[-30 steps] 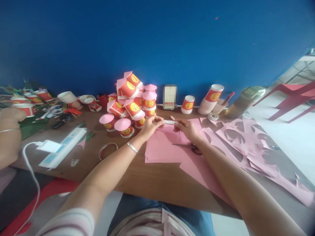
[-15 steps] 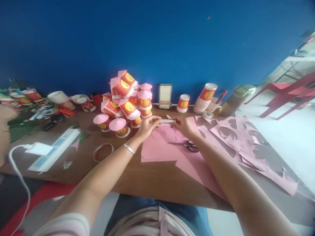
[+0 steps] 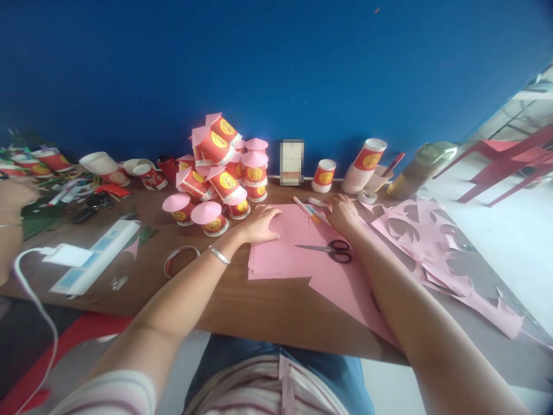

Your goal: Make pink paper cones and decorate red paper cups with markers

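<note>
Here, a brown wooden table (image 3: 268, 311) stands against a deep blue wall (image 3: 276, 69). My left hand (image 3: 261, 226) lies spread flat on the pink paper stack (image 3: 280, 253). My right hand (image 3: 343, 214) reaches a white stick (image 3: 317, 203) at the stack's far edge, grip unclear. The sheets are plain and smooth, with scissors (image 3: 330, 251) on top.

Left hand (image 3: 261, 225) lies flat, palm down; right hand (image 3: 343, 213) rests open, outstretched.
</note>
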